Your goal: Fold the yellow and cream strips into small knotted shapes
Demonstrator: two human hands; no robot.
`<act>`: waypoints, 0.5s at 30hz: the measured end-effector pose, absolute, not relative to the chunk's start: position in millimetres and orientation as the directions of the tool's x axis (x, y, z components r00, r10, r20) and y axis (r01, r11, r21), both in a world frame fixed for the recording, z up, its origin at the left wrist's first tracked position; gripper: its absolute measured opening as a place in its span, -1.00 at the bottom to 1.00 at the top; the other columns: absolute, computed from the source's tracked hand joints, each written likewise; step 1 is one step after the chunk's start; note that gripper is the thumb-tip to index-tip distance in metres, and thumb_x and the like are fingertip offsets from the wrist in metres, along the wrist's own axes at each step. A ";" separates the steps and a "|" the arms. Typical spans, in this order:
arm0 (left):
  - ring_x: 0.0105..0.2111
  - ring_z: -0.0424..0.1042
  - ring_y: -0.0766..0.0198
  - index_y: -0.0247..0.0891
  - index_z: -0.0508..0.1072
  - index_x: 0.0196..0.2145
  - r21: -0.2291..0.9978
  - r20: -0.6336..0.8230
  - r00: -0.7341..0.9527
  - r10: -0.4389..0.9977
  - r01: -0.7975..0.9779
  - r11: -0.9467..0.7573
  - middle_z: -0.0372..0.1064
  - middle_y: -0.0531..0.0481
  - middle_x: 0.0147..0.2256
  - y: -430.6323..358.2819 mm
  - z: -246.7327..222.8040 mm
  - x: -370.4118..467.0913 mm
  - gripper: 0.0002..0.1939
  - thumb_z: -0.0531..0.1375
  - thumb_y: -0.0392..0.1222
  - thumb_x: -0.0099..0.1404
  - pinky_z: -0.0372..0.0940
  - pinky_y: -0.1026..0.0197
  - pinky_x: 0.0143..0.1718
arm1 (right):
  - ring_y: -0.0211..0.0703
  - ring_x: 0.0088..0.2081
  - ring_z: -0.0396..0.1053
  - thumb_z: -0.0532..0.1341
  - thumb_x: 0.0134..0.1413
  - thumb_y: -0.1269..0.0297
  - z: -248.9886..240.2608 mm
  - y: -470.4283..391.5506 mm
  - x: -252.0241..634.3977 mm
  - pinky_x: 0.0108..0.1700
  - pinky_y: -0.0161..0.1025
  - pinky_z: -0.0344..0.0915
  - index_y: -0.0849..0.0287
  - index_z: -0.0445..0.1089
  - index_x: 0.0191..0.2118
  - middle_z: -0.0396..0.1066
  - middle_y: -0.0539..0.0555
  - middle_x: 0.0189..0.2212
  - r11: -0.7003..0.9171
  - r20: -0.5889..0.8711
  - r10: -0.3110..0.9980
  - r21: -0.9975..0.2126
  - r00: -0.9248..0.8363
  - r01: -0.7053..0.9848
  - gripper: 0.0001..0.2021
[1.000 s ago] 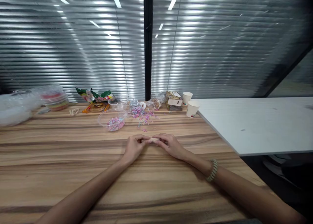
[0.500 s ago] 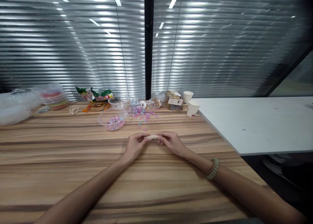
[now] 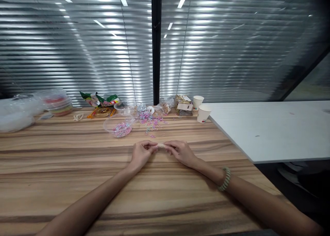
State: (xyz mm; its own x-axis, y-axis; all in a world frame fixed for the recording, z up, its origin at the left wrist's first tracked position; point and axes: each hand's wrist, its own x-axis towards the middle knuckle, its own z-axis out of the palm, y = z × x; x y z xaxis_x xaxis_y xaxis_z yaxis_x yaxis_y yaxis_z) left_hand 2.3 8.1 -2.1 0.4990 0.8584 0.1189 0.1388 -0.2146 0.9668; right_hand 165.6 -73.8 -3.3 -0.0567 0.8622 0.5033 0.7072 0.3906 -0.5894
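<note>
Over the wooden table (image 3: 165,194), 2 hands (image 3: 140,155) (image 3: 184,154) angle inward, pinching a pale piece (image 3: 161,145).

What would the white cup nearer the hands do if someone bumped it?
The nearer white cup might tip fairly easily, being wider at the rim than the base. It's probably light, as it looks like paper; any contents are hidden.
</note>
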 end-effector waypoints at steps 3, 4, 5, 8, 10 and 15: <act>-0.52 0.43 0.23 -0.38 0.50 -0.46 0.968 0.119 0.498 0.859 0.136 -0.213 0.46 -0.09 -0.54 9.8 -5.6 2.4 -0.76 0.26 -0.13 -0.06 0.29 0.29 -0.48 | -0.22 -0.45 0.36 0.04 0.09 0.35 -2.5 -75.0 164.9 -0.34 -0.31 0.26 0.23 0.40 -0.26 0.44 0.09 -0.48 0.402 0.518 0.851 -0.546 -0.081 0.735 -0.79; -0.52 0.43 0.23 -0.37 0.50 -0.45 0.967 0.120 0.496 0.860 0.138 -0.214 0.46 -0.09 -0.54 10.5 -6.7 2.4 -0.76 0.26 -0.13 -0.06 0.29 0.29 -0.48 | -0.22 -0.44 0.36 0.03 0.09 0.35 -2.5 -75.0 165.0 -0.33 -0.31 0.26 0.22 0.40 -0.26 0.44 0.09 -0.48 0.401 0.520 0.850 -0.539 -0.082 0.740 -0.79; -0.52 0.42 0.24 -0.37 0.50 -0.45 0.966 0.124 0.494 0.861 0.139 -0.219 0.46 -0.08 -0.54 11.0 -7.6 2.5 -0.76 0.26 -0.13 -0.06 0.28 0.29 -0.49 | -0.22 -0.44 0.35 0.04 0.09 0.34 -2.6 -74.8 165.1 -0.33 -0.31 0.26 0.22 0.40 -0.26 0.44 0.08 -0.49 0.399 0.519 0.851 -0.539 -0.080 0.742 -0.79; -0.50 0.43 0.23 -0.36 0.50 -0.43 0.953 0.173 0.493 0.853 0.136 -0.272 0.47 -0.09 -0.51 11.5 -7.6 2.7 -0.74 0.25 -0.11 -0.04 0.29 0.28 -0.47 | -0.25 -0.50 0.34 0.04 0.10 0.34 -2.8 -73.6 165.6 -0.37 -0.33 0.26 0.23 0.39 -0.27 0.42 0.06 -0.52 0.373 0.489 0.871 -0.599 -0.046 0.709 -0.80; -0.43 0.43 0.21 -0.35 0.50 -0.40 0.937 0.219 0.496 0.840 0.135 -0.324 0.48 -0.11 -0.43 10.5 -5.5 2.8 -0.72 0.25 -0.10 -0.04 0.30 0.26 -0.40 | -0.28 -0.54 0.32 0.04 0.10 0.32 -2.6 -72.9 165.9 -0.42 -0.36 0.25 0.24 0.39 -0.29 0.40 0.04 -0.55 0.350 0.457 0.889 -0.654 -0.019 0.671 -0.80; -0.33 0.42 0.20 -0.30 0.50 -0.31 0.913 0.237 0.609 0.757 0.127 -0.388 0.47 -0.10 -0.31 7.1 -0.4 1.9 -0.71 0.20 -0.08 0.03 0.29 0.26 -0.32 | -0.29 -0.53 0.31 0.04 0.11 0.32 -0.8 -73.1 166.1 -0.41 -0.37 0.24 0.23 0.40 -0.35 0.39 0.03 -0.57 0.373 0.450 0.891 -0.650 -0.060 0.662 -0.79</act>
